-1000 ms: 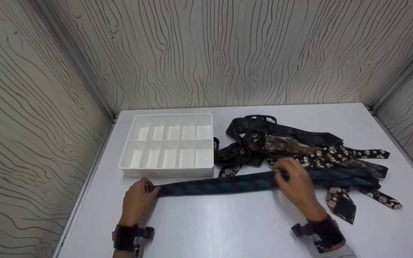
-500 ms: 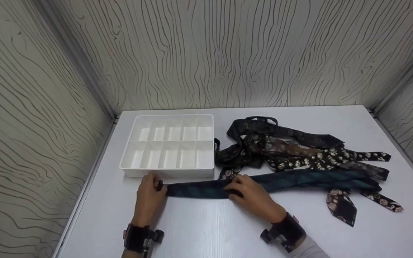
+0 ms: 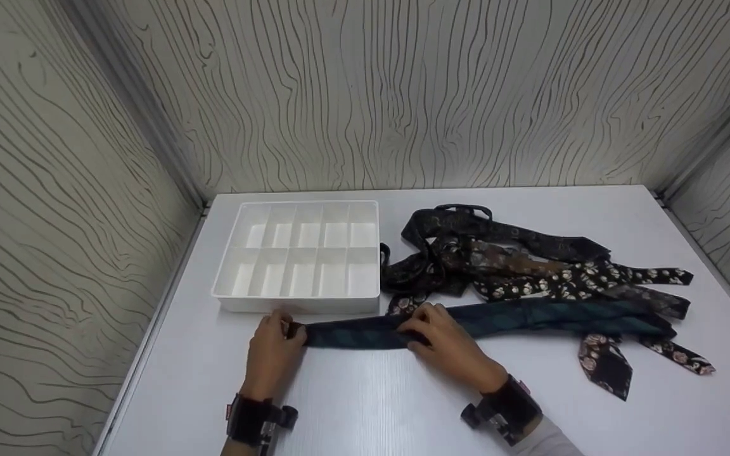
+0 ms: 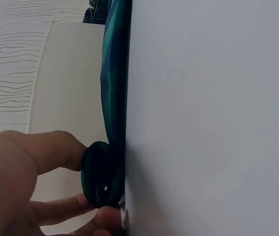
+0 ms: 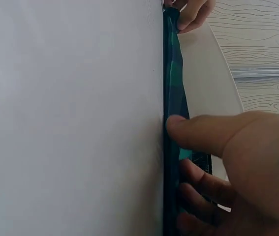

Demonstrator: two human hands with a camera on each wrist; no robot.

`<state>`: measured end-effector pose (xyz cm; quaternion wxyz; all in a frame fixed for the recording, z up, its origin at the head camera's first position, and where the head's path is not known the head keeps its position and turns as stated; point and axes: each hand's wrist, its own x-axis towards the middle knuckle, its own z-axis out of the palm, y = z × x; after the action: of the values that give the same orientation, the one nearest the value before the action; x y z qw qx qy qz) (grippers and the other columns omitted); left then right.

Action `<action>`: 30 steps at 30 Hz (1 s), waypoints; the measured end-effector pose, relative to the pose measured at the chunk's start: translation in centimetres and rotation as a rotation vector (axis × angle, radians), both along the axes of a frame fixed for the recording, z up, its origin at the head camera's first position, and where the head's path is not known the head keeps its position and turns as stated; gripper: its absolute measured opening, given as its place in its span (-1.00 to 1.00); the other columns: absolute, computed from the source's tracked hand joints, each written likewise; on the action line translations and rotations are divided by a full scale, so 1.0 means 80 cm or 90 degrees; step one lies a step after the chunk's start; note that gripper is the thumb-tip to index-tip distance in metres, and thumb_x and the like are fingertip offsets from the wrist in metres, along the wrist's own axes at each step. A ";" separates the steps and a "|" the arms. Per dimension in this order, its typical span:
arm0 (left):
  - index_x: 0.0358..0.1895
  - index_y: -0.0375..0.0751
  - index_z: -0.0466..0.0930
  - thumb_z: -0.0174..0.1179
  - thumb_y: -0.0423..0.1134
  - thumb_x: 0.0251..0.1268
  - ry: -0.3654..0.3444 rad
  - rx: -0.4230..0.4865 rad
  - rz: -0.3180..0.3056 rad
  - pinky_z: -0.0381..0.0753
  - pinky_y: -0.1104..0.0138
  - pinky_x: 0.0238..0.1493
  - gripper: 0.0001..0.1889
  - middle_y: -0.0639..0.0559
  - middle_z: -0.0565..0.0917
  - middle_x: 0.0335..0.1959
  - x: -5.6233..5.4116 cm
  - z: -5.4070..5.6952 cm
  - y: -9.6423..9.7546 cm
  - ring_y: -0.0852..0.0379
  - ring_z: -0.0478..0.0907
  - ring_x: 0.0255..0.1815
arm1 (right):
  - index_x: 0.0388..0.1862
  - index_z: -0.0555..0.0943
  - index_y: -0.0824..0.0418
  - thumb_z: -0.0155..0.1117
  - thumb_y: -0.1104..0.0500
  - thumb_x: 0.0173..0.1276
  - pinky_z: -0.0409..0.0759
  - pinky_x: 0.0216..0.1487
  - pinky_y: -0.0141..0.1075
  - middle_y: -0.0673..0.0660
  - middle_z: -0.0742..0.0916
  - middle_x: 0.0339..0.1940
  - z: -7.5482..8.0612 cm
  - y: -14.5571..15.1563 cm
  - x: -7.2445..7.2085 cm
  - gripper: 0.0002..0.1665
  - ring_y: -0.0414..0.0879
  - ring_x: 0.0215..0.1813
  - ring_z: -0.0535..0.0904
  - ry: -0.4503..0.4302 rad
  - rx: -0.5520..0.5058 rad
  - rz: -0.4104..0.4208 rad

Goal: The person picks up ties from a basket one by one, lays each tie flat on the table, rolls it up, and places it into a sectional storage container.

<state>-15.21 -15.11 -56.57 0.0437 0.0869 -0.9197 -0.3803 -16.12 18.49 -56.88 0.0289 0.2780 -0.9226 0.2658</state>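
A green and navy striped necktie (image 3: pixel 352 334) stretches across the table in front of the white divided box (image 3: pixel 301 304). Its left end is wound into a small coil (image 4: pixel 91 174), which my left hand (image 3: pixel 274 351) holds between thumb and fingers, beside the box's front wall. Further right along the strip, my right hand (image 3: pixel 450 348) pinches the necktie near its middle; in the right wrist view the thumb (image 5: pixel 198 132) lies on the cloth with the fingers (image 5: pixel 203 179) bent at its side. The right part of the necktie lies loose, its folds overlapping.
Behind the necktie's right part lies a heap of dark neckties (image 3: pixel 441 263), one with white flowers (image 3: pixel 574 278). A rose-patterned necktie end (image 3: pixel 606 367) sticks out in front. Patterned walls (image 3: pixel 371 95) enclose the white table (image 3: pixel 365 405) at the back and sides.
My right hand has slid left along the necktie to its middle, then stayed there. My left hand has shifted right with the coiled end, shortening the flat stretch between the hands.
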 end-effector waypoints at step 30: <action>-0.10 -0.14 0.68 0.26 -0.27 0.52 0.040 0.061 -0.131 0.56 0.36 -0.18 -0.95 0.07 0.52 -0.13 0.004 0.001 0.032 0.19 0.50 -0.17 | -0.05 0.71 0.15 0.50 0.17 0.39 0.52 0.22 0.04 0.09 0.70 -0.03 0.000 -0.007 -0.012 -0.79 0.09 0.10 0.52 0.045 0.031 -0.067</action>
<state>-14.88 -12.53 -56.48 0.0286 -0.0181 -0.9029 -0.4285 -17.05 17.94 -56.89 0.0688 0.2393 -0.9405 0.2313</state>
